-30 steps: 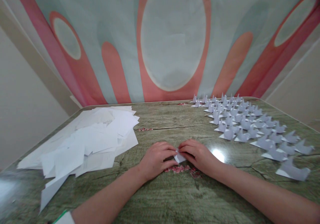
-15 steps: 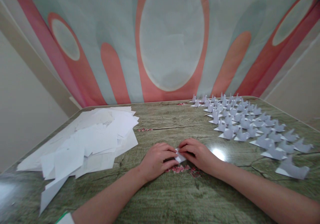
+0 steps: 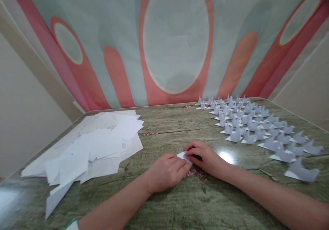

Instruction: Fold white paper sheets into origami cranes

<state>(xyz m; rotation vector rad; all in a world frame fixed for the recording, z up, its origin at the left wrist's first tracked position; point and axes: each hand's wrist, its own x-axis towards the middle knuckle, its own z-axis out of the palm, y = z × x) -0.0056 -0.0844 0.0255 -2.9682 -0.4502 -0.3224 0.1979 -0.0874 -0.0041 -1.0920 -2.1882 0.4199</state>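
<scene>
Between my hands, just above the table's pink flower print, is a small white folded paper (image 3: 181,154). My left hand (image 3: 168,171) lies at its near left side, knuckles up, fingers curled closed on the paper's near edge. From the right, my right hand (image 3: 202,156) pinches the paper's right side with bent fingers. Much of the paper is covered by the fingers, so its folds cannot be made out fully.
On the left lies a loose, overlapping pile of white paper sheets (image 3: 102,146), one corner jutting toward me. Rows of folded white paper birds (image 3: 257,127) stand on the right. The wood-patterned table (image 3: 164,120) meets a pink and grey-green patterned backdrop (image 3: 177,41).
My left hand has come nearer and rolled over, its fingers now curled along the paper's near edge. My right hand stays almost in place. The view has shifted slightly.
</scene>
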